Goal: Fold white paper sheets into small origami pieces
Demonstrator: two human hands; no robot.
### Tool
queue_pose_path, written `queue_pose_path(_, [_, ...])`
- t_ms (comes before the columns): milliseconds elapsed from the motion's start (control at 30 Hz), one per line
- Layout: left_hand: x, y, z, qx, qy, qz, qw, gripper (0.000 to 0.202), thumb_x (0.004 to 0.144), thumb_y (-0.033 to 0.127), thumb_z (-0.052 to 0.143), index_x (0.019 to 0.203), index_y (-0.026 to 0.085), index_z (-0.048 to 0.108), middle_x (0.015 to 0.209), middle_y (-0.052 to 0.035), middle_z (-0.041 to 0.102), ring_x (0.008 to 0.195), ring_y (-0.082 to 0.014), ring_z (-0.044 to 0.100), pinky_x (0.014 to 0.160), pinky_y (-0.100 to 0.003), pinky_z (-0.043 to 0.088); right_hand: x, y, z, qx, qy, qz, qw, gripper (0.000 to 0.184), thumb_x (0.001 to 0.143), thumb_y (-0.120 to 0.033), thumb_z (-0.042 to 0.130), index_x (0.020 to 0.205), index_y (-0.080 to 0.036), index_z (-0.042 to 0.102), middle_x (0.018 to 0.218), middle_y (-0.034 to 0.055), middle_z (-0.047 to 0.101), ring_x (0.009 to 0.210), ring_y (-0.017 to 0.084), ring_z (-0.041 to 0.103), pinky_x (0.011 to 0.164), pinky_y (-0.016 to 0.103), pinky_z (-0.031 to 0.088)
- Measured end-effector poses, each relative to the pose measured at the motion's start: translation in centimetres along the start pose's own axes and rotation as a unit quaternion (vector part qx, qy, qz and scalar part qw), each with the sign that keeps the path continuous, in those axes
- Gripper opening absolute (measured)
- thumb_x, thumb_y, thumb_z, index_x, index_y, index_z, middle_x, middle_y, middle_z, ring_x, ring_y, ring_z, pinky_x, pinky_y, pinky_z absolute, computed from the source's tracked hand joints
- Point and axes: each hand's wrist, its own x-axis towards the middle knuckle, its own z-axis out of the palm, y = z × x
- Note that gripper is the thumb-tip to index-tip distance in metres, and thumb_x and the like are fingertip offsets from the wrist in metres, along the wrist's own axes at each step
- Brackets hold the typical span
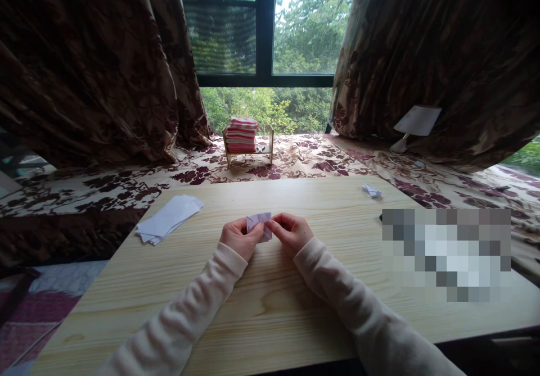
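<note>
A small folded piece of white paper (pixel 258 218) is held up over the middle of the wooden table (pixel 261 331). My left hand (pixel 241 239) is closed on its left side, thumb pressed across the front. My right hand (pixel 292 232) pinches the paper's right edge between thumb and fingertips. Part of the paper is hidden behind the fingers. To the left lies a loose stack of white paper strips (pixel 171 217). A small folded white paper piece (pixel 372 191) sits near the table's far right corner.
Behind the table, a small wooden rack (pixel 271 140) bears a pile of red-and-white striped cloths (pixel 242 135) on the flowered cover (pixel 295 159). A white lamp (pixel 417 121) stands at the back right. Something pixelated (pixel 447 252) covers the table's right side.
</note>
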Motion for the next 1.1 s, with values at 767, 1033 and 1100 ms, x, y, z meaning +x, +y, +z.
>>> queue_pose_path(767, [0.6, 0.0, -0.4, -0.074, -0.028, -0.083, 0.993, 0.020, 0.049, 0.024, 0.068, 0.063, 0.009, 0.065, 0.043, 0.0032, 0.055, 0.039, -0.0064, 0.045, 0.039, -0.017, 0.036, -0.4, -0.9, -1.1, -0.135, -0.015, -0.165, 0.977, 0.029, 0.068, -0.013, 0.051, 0.095, -0.020, 0.056, 0.086, 0.0034, 0.060, 0.067, 0.011, 0.056, 0.050, 0.020, 0.045])
queue_pose_path(1033, [1.0, 0.1, -0.7, -0.097, -0.049, -0.132, 0.985, 0.021, 0.051, 0.027, 0.066, 0.061, 0.009, 0.065, 0.048, 0.0003, 0.059, 0.043, -0.0101, 0.050, 0.043, -0.023, 0.044, -0.3, -0.1, -0.8, -0.132, -0.041, -0.202, 0.969, 0.028, 0.067, -0.009, 0.050, 0.092, -0.019, 0.057, 0.071, 0.0005, 0.053, 0.059, 0.009, 0.051, 0.045, 0.017, 0.043])
queue_pose_path(1100, [1.0, 0.2, -0.8, -0.096, -0.050, -0.131, 0.985, 0.020, 0.052, 0.027, 0.066, 0.061, 0.010, 0.065, 0.046, 0.0004, 0.059, 0.043, -0.0101, 0.049, 0.043, -0.023, 0.044, -0.2, -0.1, -0.8, -0.141, -0.045, -0.202, 0.968, 0.026, 0.068, -0.010, 0.049, 0.092, -0.019, 0.056, 0.071, 0.0003, 0.052, 0.058, 0.008, 0.050, 0.045, 0.017, 0.042])
